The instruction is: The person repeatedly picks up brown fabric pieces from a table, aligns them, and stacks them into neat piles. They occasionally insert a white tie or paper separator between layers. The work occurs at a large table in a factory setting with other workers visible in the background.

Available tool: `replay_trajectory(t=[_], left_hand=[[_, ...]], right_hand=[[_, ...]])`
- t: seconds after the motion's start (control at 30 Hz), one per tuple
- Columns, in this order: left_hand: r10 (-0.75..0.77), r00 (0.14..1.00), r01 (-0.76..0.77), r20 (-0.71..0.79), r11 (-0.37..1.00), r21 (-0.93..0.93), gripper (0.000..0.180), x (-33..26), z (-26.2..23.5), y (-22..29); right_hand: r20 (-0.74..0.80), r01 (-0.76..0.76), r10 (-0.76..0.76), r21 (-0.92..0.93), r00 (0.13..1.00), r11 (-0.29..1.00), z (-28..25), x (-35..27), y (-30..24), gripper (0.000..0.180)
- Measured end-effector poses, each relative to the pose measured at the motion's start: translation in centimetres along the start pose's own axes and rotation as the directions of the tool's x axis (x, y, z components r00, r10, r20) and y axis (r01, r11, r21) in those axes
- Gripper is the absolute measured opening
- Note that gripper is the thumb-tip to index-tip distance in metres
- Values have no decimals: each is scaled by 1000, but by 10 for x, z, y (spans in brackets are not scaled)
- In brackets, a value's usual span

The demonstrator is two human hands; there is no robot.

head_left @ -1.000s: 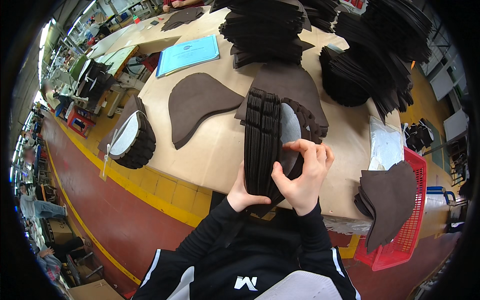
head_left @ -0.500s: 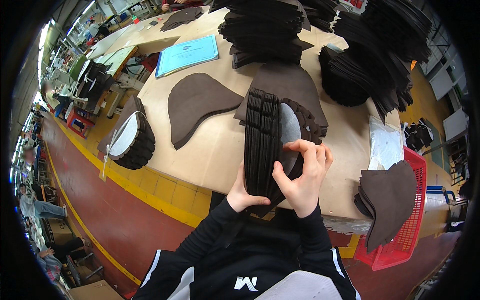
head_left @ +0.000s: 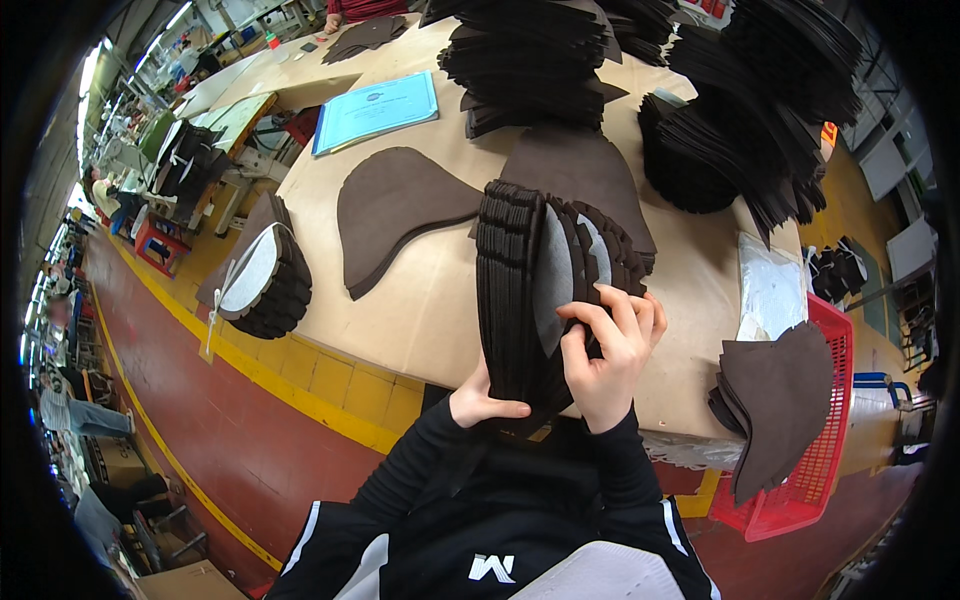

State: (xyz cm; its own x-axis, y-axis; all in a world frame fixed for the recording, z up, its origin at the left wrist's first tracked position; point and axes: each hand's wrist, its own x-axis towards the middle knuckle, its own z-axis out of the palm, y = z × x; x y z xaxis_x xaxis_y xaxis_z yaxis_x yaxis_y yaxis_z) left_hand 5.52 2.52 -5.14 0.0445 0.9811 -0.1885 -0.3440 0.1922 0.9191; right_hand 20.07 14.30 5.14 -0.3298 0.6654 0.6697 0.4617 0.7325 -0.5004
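A thick stack of dark brown cut fabric pieces (head_left: 505, 290) stands on edge at the table's front, fanned apart toward the right. My left hand (head_left: 482, 400) grips its near lower end, thumb across the front, with the other fingers hidden behind. Among the fanned edges show a pale grey sheet (head_left: 553, 285) and a second, narrower pale strip (head_left: 597, 252). My right hand (head_left: 612, 360) has its fingers curled over the right-hand pieces, thumb and forefinger at their edges beside the grey sheet. Behind the stack lies a flat brown piece (head_left: 590, 165).
Another flat brown pile (head_left: 400, 210) lies to the left, near a tied bundle (head_left: 265, 275) at the table's edge. Tall brown stacks (head_left: 525, 70) rise at the back. A blue booklet (head_left: 375, 110) lies far left. Right, brown pieces (head_left: 780, 400) rest over a red basket (head_left: 835, 400).
The stack has tilted slightly left and fanned wider, so a second pale strip now shows. My right hand has shifted a little, its thumb moving right and closer to the fingers.
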Motion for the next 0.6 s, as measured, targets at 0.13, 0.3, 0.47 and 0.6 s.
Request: replay_trajectory(t=[0.13, 0.3, 0.47, 0.6], left_hand=[[-55, 998, 57, 19, 987, -151, 72, -9, 1, 7], [-66, 996, 53, -63, 982, -182, 71, -7, 13, 15], [93, 987, -101, -131, 994, -51, 76, 0, 20, 15], [93, 976, -107, -195, 992, -65, 77, 2, 21, 9]], right_hand=[[-16, -4, 3, -26, 1000, 1000, 1, 1, 0, 18], [-11, 43, -43, -9, 999, 999, 7, -1, 5, 23], [-266, 67, -2, 233, 964, 970, 8, -9, 5, 34], [-220, -25, 233, 674, 947, 739, 9, -21, 19, 41]])
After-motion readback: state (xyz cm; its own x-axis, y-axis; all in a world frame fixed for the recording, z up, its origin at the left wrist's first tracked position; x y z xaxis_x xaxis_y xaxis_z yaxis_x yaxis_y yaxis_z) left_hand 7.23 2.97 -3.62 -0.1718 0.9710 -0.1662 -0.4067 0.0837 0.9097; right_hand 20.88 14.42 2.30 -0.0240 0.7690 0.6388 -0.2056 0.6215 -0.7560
